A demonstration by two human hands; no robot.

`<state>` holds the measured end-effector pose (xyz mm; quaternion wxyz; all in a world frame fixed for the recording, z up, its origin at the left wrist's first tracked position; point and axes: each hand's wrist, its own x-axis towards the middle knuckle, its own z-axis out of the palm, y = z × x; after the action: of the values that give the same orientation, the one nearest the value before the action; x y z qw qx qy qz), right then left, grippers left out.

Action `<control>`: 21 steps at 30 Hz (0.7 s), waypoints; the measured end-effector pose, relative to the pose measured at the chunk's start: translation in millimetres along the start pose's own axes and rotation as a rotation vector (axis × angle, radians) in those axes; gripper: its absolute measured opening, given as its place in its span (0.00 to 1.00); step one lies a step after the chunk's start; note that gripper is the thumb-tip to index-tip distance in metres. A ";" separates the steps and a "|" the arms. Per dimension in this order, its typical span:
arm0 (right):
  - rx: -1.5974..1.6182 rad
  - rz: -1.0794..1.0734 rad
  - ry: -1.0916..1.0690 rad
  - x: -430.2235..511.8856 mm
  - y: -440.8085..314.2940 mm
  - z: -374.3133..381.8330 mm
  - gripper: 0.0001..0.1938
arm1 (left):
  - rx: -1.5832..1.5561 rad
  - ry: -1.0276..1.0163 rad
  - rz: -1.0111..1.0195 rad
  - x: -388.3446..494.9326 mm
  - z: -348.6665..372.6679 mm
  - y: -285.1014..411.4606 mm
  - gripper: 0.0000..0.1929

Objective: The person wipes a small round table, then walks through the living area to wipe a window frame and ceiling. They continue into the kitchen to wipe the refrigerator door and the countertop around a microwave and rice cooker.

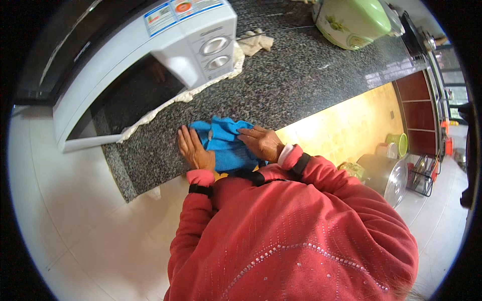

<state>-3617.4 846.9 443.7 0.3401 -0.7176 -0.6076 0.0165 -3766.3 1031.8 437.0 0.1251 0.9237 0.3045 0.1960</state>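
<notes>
A crumpled blue cloth (pixel 231 152) lies on the speckled granite countertop (pixel 286 82), close to its front edge. Flat at the cloth's left side is my left hand (pixel 195 147), its fingers stretched out over the stone and its thumb side against the fabric. My right hand (pixel 262 143) rests over the cloth's right side, fingers pointing left across the folds. Whether its hidden underside pinches any fabric does not show. Between the hands the cloth bunches into raised folds, and its near end reaches the counter edge by my body.
A white microwave oven (pixel 216 34) stands behind my left hand on a pale cloth (pixel 184 97). Farther back are a crumpled rag (pixel 257 43) and a green-and-white rice cooker (pixel 350 22). To the right, on the floor, are a large metal pot (pixel 378 175), a green basket (pixel 402 145) and a wire rack (pixel 421 177).
</notes>
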 end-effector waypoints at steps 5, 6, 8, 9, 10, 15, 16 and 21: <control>-0.267 0.410 0.242 -31.9 87.3 -49.6 0.12 | 0.071 0.033 -0.009 -0.9 3.3 1.6 0.22; -0.261 0.478 0.372 -44.4 110.2 -68.5 0.10 | 0.076 0.030 -0.010 -0.7 3.4 2.3 0.22; -0.348 0.760 0.457 -73.6 143.0 -111.0 0.10 | 0.082 0.031 -0.020 -0.3 3.1 3.8 0.22; -0.433 0.947 0.419 -87.1 153.9 -131.7 0.11 | 0.091 0.036 -0.011 -0.2 3.1 4.7 0.22; -0.496 1.086 0.426 -98.3 161.5 -147.9 0.13 | 0.098 0.039 -0.008 -0.1 3.1 5.3 0.22; -0.528 0.979 0.387 -94.9 165.8 -150.6 0.23 | 0.159 0.067 -0.001 -0.2 4.7 7.3 0.21; -0.542 0.921 0.346 -84.5 158.5 -136.1 0.24 | 0.165 0.067 -0.004 -0.3 4.6 7.7 0.21; -0.184 0.465 0.165 -20.1 91.6 -59.7 0.22 | 0.157 0.053 -0.002 0.7 2.1 11.1 0.21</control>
<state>-3517.7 798.4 435.2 0.3088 -0.8648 -0.3955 -0.0197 -3759.2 1023.3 439.2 0.0442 0.9250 0.3229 0.1955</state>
